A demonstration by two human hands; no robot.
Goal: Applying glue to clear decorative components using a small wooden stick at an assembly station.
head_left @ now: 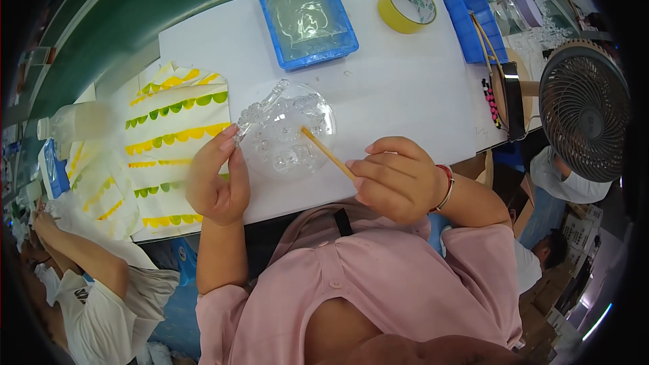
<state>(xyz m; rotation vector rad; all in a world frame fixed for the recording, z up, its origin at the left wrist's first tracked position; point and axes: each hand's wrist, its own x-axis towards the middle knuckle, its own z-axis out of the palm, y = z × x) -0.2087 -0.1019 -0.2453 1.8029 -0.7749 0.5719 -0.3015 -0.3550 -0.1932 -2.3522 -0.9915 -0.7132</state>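
My left hand (223, 179) pinches the lower end of a clear, knobbly plastic piece (269, 103) between thumb and fingers, over the left side of a round transparent dish (327, 115). Several small clear pieces lie in the dish; their exact kind is too glassy to tell. In my right hand (399, 179) is a slim yellowish wooden stick (329, 154), held like a pen. Its tip points up and left over the dish; I cannot tell if it touches anything. Left of the dish lies a white sheet (177, 136) with yellow and green scalloped stripes, partly behind my left hand.
Beyond the dish stands a blue tray (267, 23) with clear, shiny contents. Right of it are a yellow tape roll (400, 21) and a blue bin (481, 20) beside sticks. A black fan (589, 113) stands far right, a cloudy bottle (76, 123) left. Another person (98, 311) sits lower left.
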